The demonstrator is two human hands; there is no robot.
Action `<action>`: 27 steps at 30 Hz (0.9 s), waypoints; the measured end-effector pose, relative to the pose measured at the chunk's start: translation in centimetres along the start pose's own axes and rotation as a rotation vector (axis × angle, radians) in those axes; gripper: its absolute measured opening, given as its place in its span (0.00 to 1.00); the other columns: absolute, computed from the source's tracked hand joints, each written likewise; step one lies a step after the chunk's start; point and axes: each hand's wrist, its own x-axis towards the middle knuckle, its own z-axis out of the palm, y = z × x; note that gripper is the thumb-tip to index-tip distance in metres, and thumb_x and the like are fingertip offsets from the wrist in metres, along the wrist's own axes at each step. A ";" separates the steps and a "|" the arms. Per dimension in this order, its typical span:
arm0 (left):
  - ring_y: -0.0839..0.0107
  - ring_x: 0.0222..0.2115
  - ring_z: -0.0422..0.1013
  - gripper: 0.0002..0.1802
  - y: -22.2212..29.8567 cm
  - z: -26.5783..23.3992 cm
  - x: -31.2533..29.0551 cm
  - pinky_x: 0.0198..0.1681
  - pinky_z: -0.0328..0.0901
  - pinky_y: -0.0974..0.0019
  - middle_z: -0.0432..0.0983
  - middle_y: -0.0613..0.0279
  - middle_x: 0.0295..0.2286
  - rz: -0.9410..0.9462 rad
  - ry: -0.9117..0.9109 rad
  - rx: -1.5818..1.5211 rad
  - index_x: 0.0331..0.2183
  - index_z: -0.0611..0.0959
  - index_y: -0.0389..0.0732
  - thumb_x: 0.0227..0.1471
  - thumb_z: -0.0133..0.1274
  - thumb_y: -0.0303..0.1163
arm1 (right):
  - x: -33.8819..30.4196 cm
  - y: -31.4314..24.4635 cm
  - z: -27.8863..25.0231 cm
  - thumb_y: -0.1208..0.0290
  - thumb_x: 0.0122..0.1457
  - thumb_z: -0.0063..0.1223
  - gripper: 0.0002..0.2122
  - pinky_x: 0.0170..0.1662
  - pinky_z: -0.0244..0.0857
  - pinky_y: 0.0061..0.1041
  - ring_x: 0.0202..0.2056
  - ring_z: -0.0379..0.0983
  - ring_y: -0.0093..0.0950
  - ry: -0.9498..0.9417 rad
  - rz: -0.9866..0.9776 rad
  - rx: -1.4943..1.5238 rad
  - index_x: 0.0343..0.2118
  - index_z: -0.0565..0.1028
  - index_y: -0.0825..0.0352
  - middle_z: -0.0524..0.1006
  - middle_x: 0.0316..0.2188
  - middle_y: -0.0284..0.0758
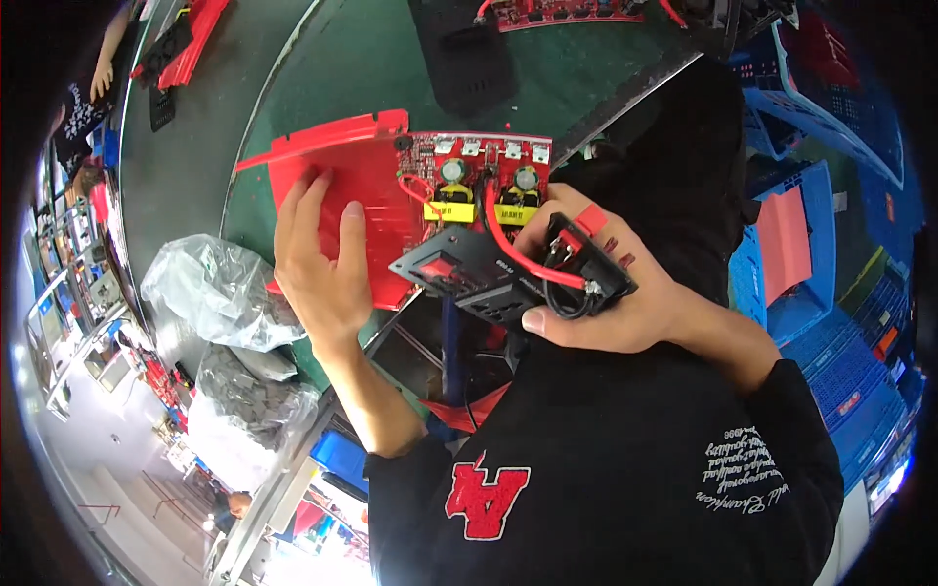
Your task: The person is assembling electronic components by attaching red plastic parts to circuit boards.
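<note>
My left hand (327, 259) lies on a red metal housing (381, 239), its fingers stretched out and the thumb apart. Beside that hand, a red circuit board (508, 161) sits at the housing's right side, with capacitors and yellow-taped transformers. My right hand (635, 293) is closed round a small black end panel (611, 273), with a thick red cable (513, 254) and a black wire joined to it. Between my hands tilts another black panel (449, 266) with a red switch and a socket face. The right fingertips are partly hidden behind the panels.
Clear plastic bags (220, 293) lie to the left on the green work surface (342, 59). A black plate (464, 59) and another red board (567, 12) lie at the far side. Blue crates (821, 225) stand at the right. Another person's hand (102, 78) shows at far left.
</note>
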 end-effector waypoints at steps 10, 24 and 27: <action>0.49 0.48 0.68 0.21 0.9 -0.1 0.5 0.53 0.60 0.55 0.72 0.43 0.46 -0.053 -0.062 -0.011 0.46 0.77 0.31 0.51 0.53 0.33 | 0.1 0.1 -0.6 0.70 0.42 0.64 0.17 0.39 0.59 0.28 0.37 0.64 0.31 0.005 -0.026 -0.009 0.34 0.71 0.68 0.65 0.36 0.39; 0.49 0.48 0.68 0.20 0.1 0.3 0.1 0.52 0.61 0.55 0.72 0.44 0.47 0.031 -0.038 -0.030 0.45 0.77 0.30 0.52 0.51 0.32 | 0.6 -0.2 0.8 0.71 0.42 0.65 0.19 0.46 0.63 0.30 0.44 0.66 0.37 0.024 0.062 0.153 0.37 0.72 0.70 0.65 0.43 0.45; 0.50 0.48 0.68 0.20 0.1 0.1 -0.3 0.53 0.60 0.55 0.74 0.44 0.45 -0.153 -0.002 -0.234 0.44 0.78 0.30 0.54 0.49 0.33 | 0.5 -1.3 1.5 0.71 0.41 0.66 0.19 0.48 0.63 0.30 0.47 0.65 0.38 0.146 0.039 0.036 0.37 0.73 0.69 0.64 0.45 0.46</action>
